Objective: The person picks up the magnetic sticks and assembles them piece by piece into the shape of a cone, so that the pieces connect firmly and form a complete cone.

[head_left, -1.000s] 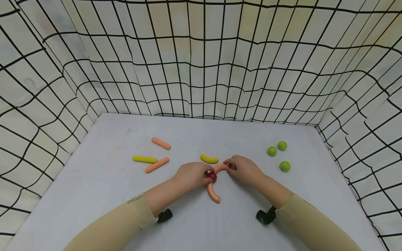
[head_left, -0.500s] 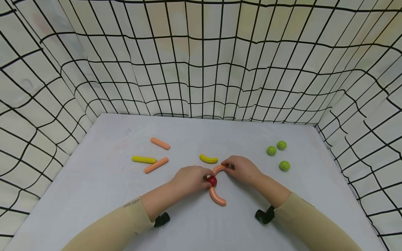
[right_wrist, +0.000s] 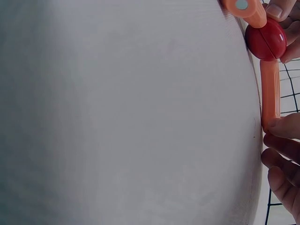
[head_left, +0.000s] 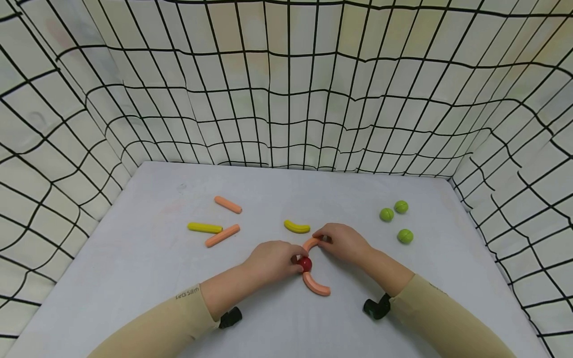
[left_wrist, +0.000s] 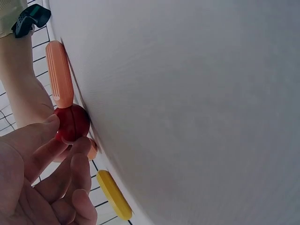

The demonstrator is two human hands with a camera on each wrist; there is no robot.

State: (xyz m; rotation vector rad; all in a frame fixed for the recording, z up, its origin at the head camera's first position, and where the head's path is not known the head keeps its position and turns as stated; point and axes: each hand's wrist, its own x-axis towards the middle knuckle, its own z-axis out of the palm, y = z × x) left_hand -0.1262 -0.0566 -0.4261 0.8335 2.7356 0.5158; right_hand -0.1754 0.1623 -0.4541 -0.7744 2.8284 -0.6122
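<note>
A glossy red ball (head_left: 306, 264) sits at the middle of the table, joined to two curved orange toy sticks. My left hand (head_left: 274, 261) pinches the ball between thumb and fingertips; in the left wrist view its seam shows on the ball (left_wrist: 76, 123). One curved stick (head_left: 311, 243) runs from the ball's far side to my right hand (head_left: 343, 242), whose thumb and fingers pinch its outer end. The other curved stick (head_left: 317, 286) extends from the ball's near side, bending right, held by neither hand. In the right wrist view this stick (right_wrist: 246, 9) shows a pale round end.
A curved yellow stick (head_left: 297, 227) lies just beyond the hands. To the left are a straight yellow stick (head_left: 204, 227) and two straight orange ones (head_left: 228, 204). Ribbed green balls (head_left: 405, 236) rest at the right. Black netting (head_left: 288, 107) hangs around the table's back and sides.
The red ball has shifted slightly toward the near edge in my left hand. The near curved stick has swung to the right. My right hand has moved a little left with its stick.
</note>
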